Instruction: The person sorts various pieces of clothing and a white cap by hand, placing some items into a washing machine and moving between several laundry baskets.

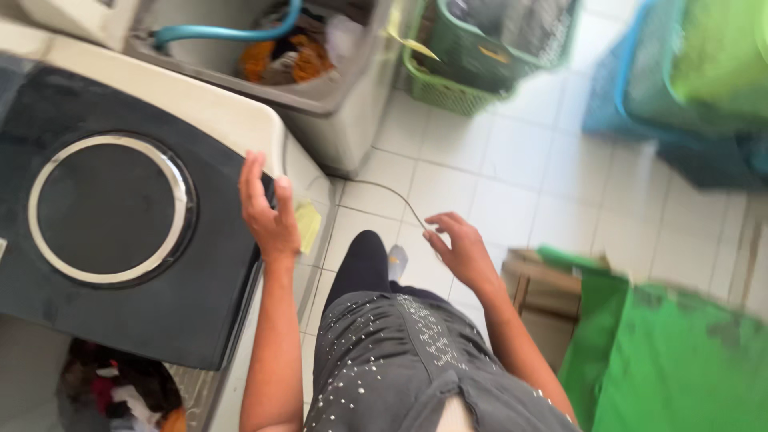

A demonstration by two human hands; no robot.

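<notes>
A top-loading washing machine stands at the left, its dark lid (120, 264) with a round silver-ringed window raised at an angle. My left hand (268, 212) grips the lid's right edge. Below the lid, dark and coloured clothes (120, 392) lie in the tub. Above the white tiled floor, my right hand (460, 248) hangs with fingers apart and holds nothing. A thin grey cable (392, 196) runs across the floor just beyond it. My dark leg and grey studded top fill the lower middle.
A grey sink (320, 104) holding orange and dark laundry and a teal hose (216, 32) sits behind the machine. Green baskets (472, 64) stand at the back, blue and green bins (688, 72) at the right. A brown box (544, 296) and green cloth (680, 368) lie at lower right.
</notes>
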